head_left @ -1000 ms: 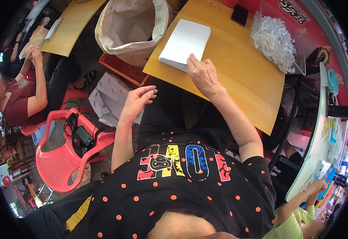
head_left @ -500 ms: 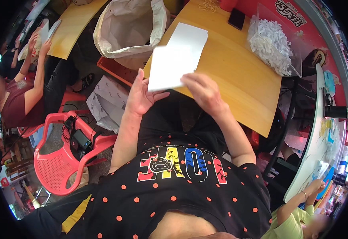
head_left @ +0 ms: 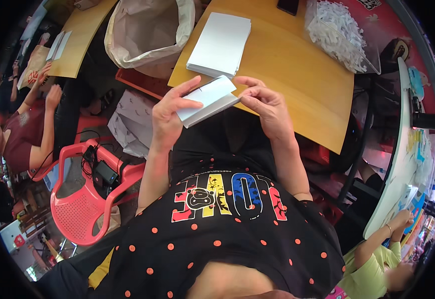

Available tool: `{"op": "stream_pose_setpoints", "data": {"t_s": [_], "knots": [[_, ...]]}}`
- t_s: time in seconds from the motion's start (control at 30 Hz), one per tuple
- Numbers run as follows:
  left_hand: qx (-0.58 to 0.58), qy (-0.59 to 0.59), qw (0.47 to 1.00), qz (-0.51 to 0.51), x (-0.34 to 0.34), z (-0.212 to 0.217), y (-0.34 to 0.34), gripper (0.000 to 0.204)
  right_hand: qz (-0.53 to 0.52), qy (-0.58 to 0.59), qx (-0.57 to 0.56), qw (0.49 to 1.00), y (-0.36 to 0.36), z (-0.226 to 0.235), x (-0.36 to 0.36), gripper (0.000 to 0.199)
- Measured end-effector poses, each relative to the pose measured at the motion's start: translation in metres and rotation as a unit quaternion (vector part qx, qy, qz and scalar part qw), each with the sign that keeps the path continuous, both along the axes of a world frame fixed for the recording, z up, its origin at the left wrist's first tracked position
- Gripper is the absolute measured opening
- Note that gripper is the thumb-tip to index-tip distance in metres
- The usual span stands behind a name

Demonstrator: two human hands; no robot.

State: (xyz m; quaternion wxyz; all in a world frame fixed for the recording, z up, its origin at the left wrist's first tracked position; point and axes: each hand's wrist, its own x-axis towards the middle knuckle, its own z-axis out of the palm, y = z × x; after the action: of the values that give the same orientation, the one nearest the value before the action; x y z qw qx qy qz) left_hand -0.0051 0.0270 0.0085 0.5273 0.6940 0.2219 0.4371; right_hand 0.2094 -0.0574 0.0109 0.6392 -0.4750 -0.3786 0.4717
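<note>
A white folded sheet of paper (head_left: pixel 216 93) is up in front of my lap, at the table's near edge. Its upper flap stands a little apart from the lower layer. My left hand (head_left: pixel 166 117) grips its left end, with the thumb and fingers on either side. At the other end, my right hand (head_left: pixel 272 107) pinches the right corner between thumb and forefinger. Just beyond both hands, a stack of white paper sheets (head_left: pixel 221 42) lies on the wooden table (head_left: pixel 292 89).
A large pale sack (head_left: pixel 150 32) stands left of the table. A clear bin of white strips (head_left: pixel 334 35) and a dark phone (head_left: pixel 288 5) are farther right. A red plastic chair (head_left: pixel 78 212) sits at lower left. People sit at far left and lower right.
The flat white sheet has come off the stack toward me and is now folded between my hands. My right hand has shifted to its right corner. The view has tilted slightly.
</note>
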Motion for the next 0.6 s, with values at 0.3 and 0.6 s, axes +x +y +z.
{"op": "stream_pose_setpoints", "data": {"t_s": [0.3,0.6], "knots": [[0.157,0.165,0.966,0.122,0.003,0.019,-0.022,0.033,-0.036,0.003,-0.018,0.999,0.010,-0.020,-0.004,0.009],[-0.501,-0.073,0.862,-0.033,-0.012,-0.003,-0.025,0.021,-0.048,-0.044,0.022,0.998,0.006,-0.008,-0.003,0.007]]}}
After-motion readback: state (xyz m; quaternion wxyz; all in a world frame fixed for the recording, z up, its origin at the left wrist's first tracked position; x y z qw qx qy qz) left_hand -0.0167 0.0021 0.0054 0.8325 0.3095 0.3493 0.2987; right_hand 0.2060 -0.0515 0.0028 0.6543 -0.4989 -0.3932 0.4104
